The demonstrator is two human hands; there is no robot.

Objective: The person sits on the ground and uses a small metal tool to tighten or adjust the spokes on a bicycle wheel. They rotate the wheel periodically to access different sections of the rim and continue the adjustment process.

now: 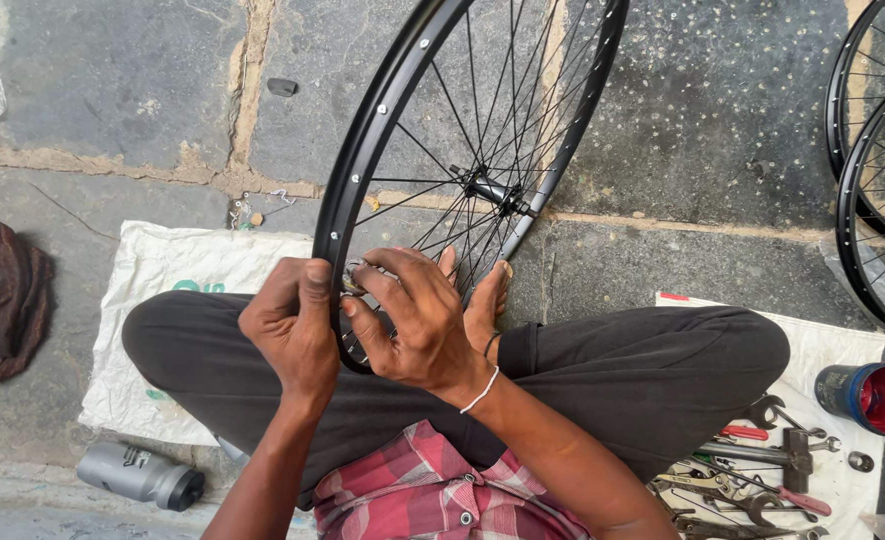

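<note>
On stone paving, both hands — left hand [293, 325], right hand [418, 315] — pinch the upright wheel rim [363, 150].

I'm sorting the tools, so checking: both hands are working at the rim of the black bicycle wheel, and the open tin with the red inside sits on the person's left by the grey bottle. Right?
Not quite. In the head view the tin sits on the person's right, near the wrenches; the grey bottle lies on the left. Both hands, left and right, are at the wheel rim.

Open-air bicycle repair spot on a stone pavement

A person sits cross-legged on a white sack [163, 270] spread over rough paving slabs [113, 90], with spoked black wheels [878, 170] standing nearby, wrenches and pliers [753, 470] scattered on a cloth, and a red-lined tin [878, 398] beside them.
</note>
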